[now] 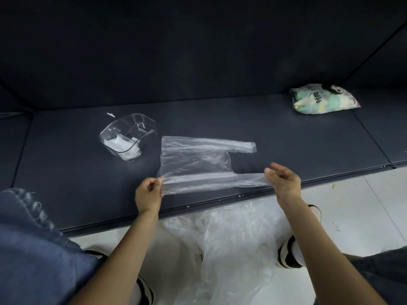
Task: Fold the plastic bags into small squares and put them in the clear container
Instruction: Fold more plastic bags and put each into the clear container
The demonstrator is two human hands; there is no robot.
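Observation:
A clear plastic bag (196, 164) lies spread flat on the dark mat (286, 142), its two handles pointing right. My left hand (148, 195) pinches the bag's near bottom corner. My right hand (284, 180) pinches the end of the near handle, and the near edge is stretched between both hands. The clear container (128, 135) stands just left of the bag, with white folded plastic in its bottom.
A loose heap of clear plastic bags (231, 238) lies on the white floor between my feet, below the mat's front edge. A printed, stuffed bag (323, 99) sits at the far right of the mat. Dark walls close the back.

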